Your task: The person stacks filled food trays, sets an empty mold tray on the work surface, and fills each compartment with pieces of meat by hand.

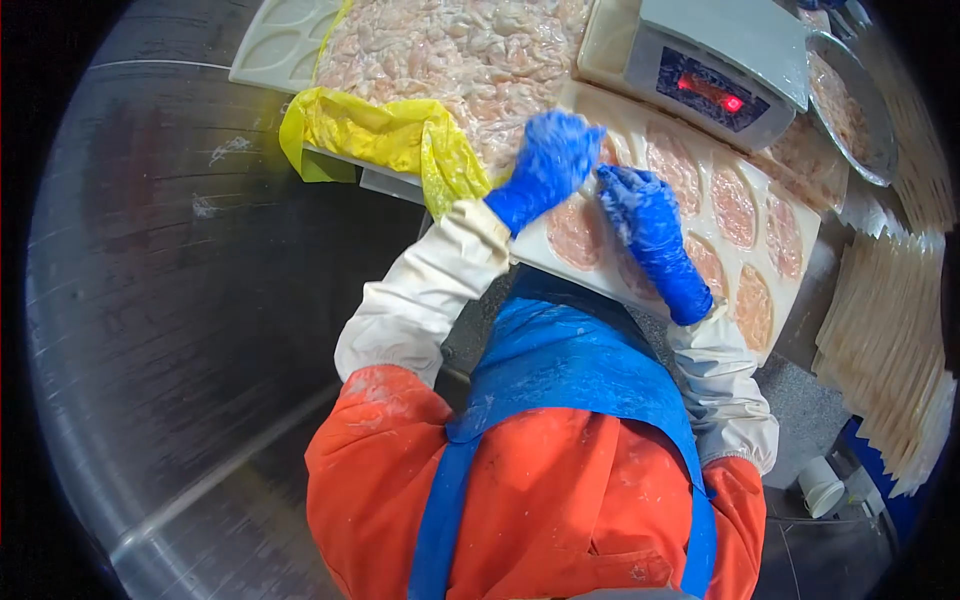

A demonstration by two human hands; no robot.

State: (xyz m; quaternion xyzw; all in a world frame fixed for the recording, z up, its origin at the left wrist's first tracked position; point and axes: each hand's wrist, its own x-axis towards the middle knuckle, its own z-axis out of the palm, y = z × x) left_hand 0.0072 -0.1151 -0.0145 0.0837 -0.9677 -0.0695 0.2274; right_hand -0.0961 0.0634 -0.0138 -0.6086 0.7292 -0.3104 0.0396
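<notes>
My left hand [553, 165], in a wet blue glove, is closed above the upper left part of a white mould tray [612, 108]. Its fingers curl inward, and whatever they hold is hidden. Just beside it my right hand [640, 215], gloved the same way, has its fingers bent together over the tray's middle, with pale wet bits on them. The tray's oval hollows hold flat portions of raw pale pink meat [733, 206]. One portion [575, 234] lies below my left hand; others are partly covered by my right hand. Loose raw meat pieces [450, 60] are heaped to the upper left.
A scale [715, 85] with a lit red display stands behind the tray. A metal bowl of meat [880, 150] is at the upper right, above stacked pale sheets [885, 340]. Yellow plastic [385, 135] drapes over the left edge, near another white mould [285, 45].
</notes>
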